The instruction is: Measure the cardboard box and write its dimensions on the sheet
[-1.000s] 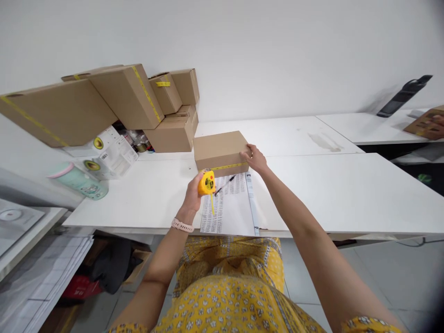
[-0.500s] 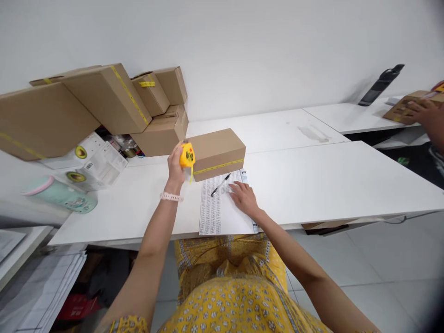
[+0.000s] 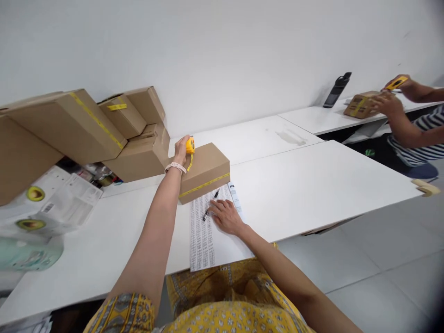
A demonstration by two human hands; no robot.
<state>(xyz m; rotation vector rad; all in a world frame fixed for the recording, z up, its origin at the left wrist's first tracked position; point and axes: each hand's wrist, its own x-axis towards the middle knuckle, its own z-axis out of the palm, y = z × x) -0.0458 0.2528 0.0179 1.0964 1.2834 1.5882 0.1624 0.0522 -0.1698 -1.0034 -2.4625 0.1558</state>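
My left hand (image 3: 181,150) is closed round a yellow tape measure (image 3: 190,144), held over the left end of a brown cardboard box (image 3: 208,164). A short piece of the blade hangs from the tape measure. Yellow tape runs along the box's front side. My right hand (image 3: 226,215) lies with fingers stretched out on a printed sheet of paper (image 3: 201,245) in front of the box. Its fingertips are at a black and clear pen (image 3: 210,206) that rests on the sheet; whether they grip it I cannot tell.
Stacked cardboard boxes (image 3: 138,157) stand at the left, beside white packages with avocado pictures (image 3: 69,199) and a mint-green tumbler (image 3: 33,253). A dark bottle (image 3: 336,90) stands on the far right table. There a co-worker's hands (image 3: 388,101) hold a small box (image 3: 360,104) and another tape measure (image 3: 396,83).
The view has turned to the right, showing more of the co-worker. My left hand has moved the tape measure farther over the box. My right hand has come to the pen.
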